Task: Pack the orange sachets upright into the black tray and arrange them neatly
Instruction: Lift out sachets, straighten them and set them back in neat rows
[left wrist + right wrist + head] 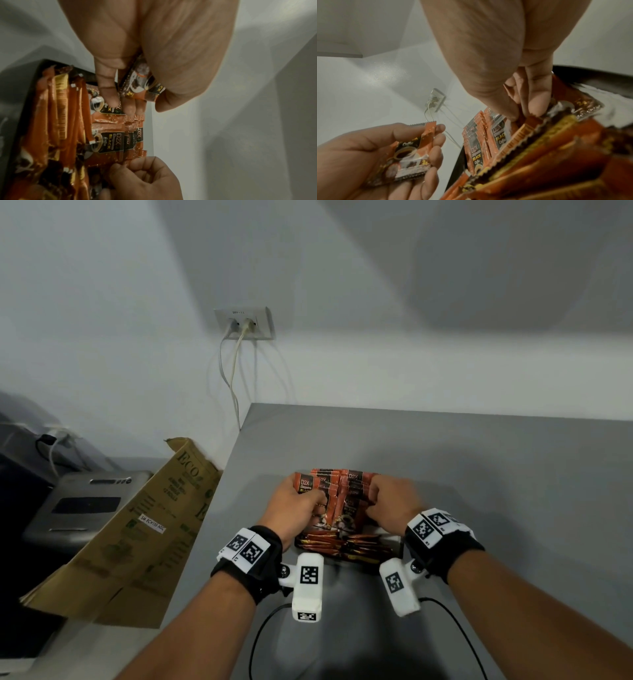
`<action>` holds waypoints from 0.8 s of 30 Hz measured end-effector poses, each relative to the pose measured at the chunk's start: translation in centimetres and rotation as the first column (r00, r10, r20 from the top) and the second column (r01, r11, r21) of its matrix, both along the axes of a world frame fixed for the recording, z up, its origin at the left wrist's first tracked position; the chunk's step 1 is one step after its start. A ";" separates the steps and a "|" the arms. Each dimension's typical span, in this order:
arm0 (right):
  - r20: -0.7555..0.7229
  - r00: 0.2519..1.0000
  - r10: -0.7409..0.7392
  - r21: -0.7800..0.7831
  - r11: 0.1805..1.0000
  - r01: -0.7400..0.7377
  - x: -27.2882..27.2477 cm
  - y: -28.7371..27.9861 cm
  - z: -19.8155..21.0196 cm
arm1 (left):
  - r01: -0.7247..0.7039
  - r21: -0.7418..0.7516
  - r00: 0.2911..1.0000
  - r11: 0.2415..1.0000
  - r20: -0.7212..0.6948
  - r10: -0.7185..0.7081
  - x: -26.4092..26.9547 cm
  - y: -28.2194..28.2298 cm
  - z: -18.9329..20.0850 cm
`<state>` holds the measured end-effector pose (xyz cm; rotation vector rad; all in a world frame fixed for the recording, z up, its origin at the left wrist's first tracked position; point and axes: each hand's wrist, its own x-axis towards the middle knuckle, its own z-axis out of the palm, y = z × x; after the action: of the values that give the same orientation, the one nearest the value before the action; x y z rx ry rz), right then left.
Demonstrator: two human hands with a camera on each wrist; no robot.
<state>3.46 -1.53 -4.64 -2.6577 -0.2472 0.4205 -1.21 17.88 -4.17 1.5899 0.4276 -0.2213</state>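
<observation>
Both arms are bare, with no sleeves. Each wrist has a wide black band (255, 571) wrapped around it. On top of each band sit white blocks with black and white square patterns (247, 547), like little mazes. A white box (308, 585) sticks out from the left band, held on with a shiny screw, and it has the same kind of pattern. The right band (448, 553) has a white box (399, 585) too. A thin black cable (455, 631) runs from each box.

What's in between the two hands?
In the head view, orange sachets standing upright in the black tray fill the space between the left hand and the right hand. Each hand's grip pinches a sachet.
</observation>
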 end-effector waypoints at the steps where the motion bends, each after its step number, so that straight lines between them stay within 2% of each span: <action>1: 0.004 1.000 0.003 0.009 1.000 -0.003 0.1 0.2 0.0 | 0.007 0.006 1.000 1.000 -0.006 -0.006 0.1 -0.1 0.0; 10: -0.001 0.998 -0.055 0.111 0.992 0.055 0.3 0.0 0.4 | -0.059 -0.122 0.998 0.991 0.010 0.061 0.0 -0.9 0.7; 13: 0.024 0.996 -0.081 0.303 0.950 0.070 0.2 -0.7 2.3 | 0.002 -0.140 0.999 0.990 0.051 0.005 0.0 -1.5 1.4; 15: -0.033 0.999 -0.028 0.489 0.871 0.041 -0.2 -0.9 3.8 | 0.046 -0.138 0.996 0.989 0.084 -0.034 0.1 -2.5 2.0; 16: -0.029 1.000 -0.004 0.523 0.852 0.018 -0.3 -1.1 4.4 | 0.075 -0.126 0.992 0.989 0.106 -0.062 0.3 -3.1 2.2; 18: 0.062 0.998 -0.028 0.467 0.884 -0.004 -0.1 -2.0 5.1 | 0.091 -0.093 0.989 0.991 0.127 -0.079 0.8 -3.8 2.5; 20: 0.118 0.985 -0.126 0.417 0.907 0.066 0.5 -3.6 5.0 | 0.028 -0.069 0.995 0.997 0.096 -0.021 1.2 -3.6 2.3; 22: 0.116 0.978 -0.173 0.343 0.931 0.125 0.8 -5.3 4.0 | -0.022 -0.077 0.999 0.997 0.045 0.026 1.2 -2.9 1.8; 24: 0.080 0.986 -0.145 0.235 0.964 0.122 0.5 -5.9 2.7 | -0.021 -0.098 1.000 0.995 0.017 0.023 0.9 -2.4 1.5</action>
<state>3.99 -7.46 -1.95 -2.4513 -0.1352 0.2059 -0.33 15.50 -2.69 1.4899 0.4144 -0.2081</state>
